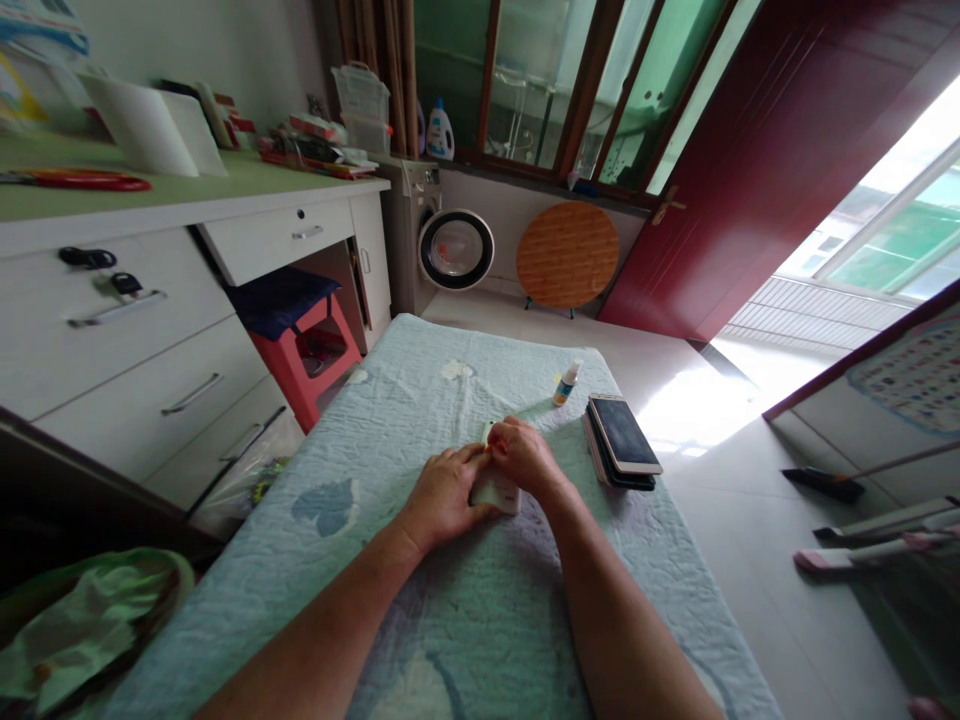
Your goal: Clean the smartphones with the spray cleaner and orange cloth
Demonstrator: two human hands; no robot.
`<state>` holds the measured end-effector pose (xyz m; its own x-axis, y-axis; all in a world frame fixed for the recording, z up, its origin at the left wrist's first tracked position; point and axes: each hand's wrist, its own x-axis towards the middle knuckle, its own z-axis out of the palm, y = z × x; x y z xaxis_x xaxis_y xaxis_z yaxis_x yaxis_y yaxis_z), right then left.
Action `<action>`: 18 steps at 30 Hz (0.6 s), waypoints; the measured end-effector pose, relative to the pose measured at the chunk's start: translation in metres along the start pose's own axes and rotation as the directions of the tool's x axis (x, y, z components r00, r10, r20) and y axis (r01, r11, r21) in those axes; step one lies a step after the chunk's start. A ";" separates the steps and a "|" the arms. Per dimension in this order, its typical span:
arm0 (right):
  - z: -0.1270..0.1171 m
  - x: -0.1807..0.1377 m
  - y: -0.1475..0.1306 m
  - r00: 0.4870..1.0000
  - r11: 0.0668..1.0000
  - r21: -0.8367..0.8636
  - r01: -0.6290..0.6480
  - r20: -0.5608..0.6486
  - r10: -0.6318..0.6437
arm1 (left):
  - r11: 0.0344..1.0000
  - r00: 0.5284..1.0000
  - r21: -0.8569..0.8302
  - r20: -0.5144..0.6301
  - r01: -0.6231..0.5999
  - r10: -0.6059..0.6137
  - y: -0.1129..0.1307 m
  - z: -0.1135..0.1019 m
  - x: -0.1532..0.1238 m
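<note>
A flat white phone-like object (498,494) lies on the pale blue quilted cover (420,400), partly hidden under my hands. My left hand (444,492) grips it along its left side, thumb at the near edge and fingers toward the far end. Over its upper part, my right hand (523,455) is closed in a pinch. A tiny orange spot shows by the fingertips, but what they hold is hidden. To the right rests a stack of phones (624,436), the top one with a dark screen. Beyond it stands a small spray bottle (568,384) with a white top.
At left is a white desk (277,210) with drawers and a paper roll (142,125) on top. A red stool (319,360) is beside it. Further back are a washing machine with its door (456,250) open and a round wooden board (568,255).
</note>
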<state>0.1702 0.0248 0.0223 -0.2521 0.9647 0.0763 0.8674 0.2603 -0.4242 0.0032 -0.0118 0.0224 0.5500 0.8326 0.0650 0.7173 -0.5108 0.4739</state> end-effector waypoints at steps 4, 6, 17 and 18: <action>-0.001 0.000 0.001 0.999 1.000 0.020 0.001 -0.037 0.000 | 1.000 1.000 0.007 -0.003 -0.005 0.005 -0.001 0.001 0.000; -0.001 0.000 0.003 0.996 0.999 0.010 -0.050 -0.074 0.050 | 1.000 1.000 0.016 0.000 -0.003 0.003 -0.001 0.001 0.000; -0.007 -0.001 0.015 0.954 0.962 -0.057 -0.266 -0.157 0.255 | 0.999 1.000 0.052 0.016 0.001 -0.002 -0.003 0.002 0.001; -0.007 -0.002 0.016 0.951 0.959 -0.058 -0.277 -0.160 0.265 | 0.999 1.000 0.049 0.016 -0.003 0.002 -0.003 0.002 0.001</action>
<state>0.1874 0.0276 0.0217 0.0586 0.9928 0.1041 0.9268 -0.0154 -0.3752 0.0028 -0.0098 0.0191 0.5579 0.8282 0.0521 0.7358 -0.5227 0.4305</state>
